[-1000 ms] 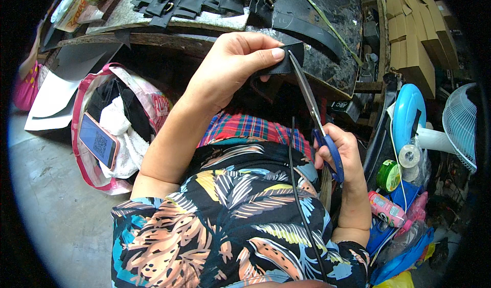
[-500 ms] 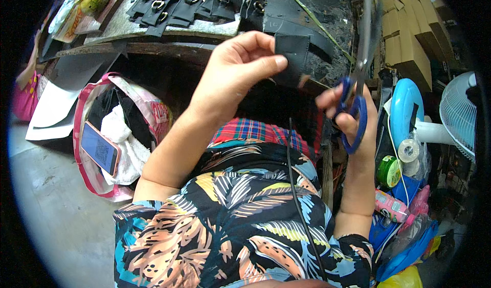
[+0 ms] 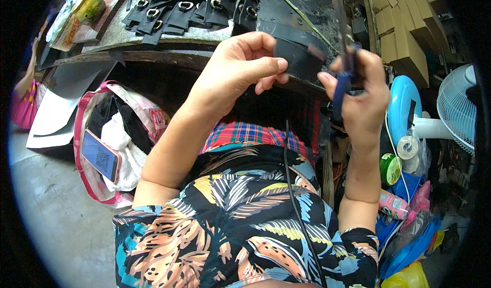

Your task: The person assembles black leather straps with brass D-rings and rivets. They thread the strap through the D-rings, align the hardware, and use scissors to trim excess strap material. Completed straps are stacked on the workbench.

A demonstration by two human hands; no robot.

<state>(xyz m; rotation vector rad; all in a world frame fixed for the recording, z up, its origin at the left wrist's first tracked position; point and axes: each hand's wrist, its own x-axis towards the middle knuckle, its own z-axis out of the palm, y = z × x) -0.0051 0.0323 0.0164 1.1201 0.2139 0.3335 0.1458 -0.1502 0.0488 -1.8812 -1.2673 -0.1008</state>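
Between the thumb and fingers of my left hand (image 3: pixel 240 68) is a black leather piece (image 3: pixel 294 60), held up near the front edge of the workbench. To its right, my right hand (image 3: pixel 365 86) is closed on scissors with blue handles (image 3: pixel 340 96). Their blades (image 3: pixel 339 12) point upward, apart from the leather and smeared by motion. I cannot tell how far the blades are parted. Beyond my left hand lie several black leather straps (image 3: pixel 176 14) with gold-coloured metal rings, spread over a pale board (image 3: pixel 102 45).
A pink-edged bag (image 3: pixel 77 129) holding a phone (image 3: pixel 101 156) and a white cloth (image 3: pixel 134 157) stands at left. At right are folded cardboard (image 3: pixel 409 48), a blue ring-shaped object (image 3: pixel 404 101), a white fan (image 3: pixel 460 109) and tape rolls (image 3: pixel 407 147). A black cord (image 3: pixel 294 196) hangs across my shirt.
My right hand has risen and turned, bringing the scissors up and the blades leftward. The leather piece in my left hand has tilted, while that hand stays almost in place.
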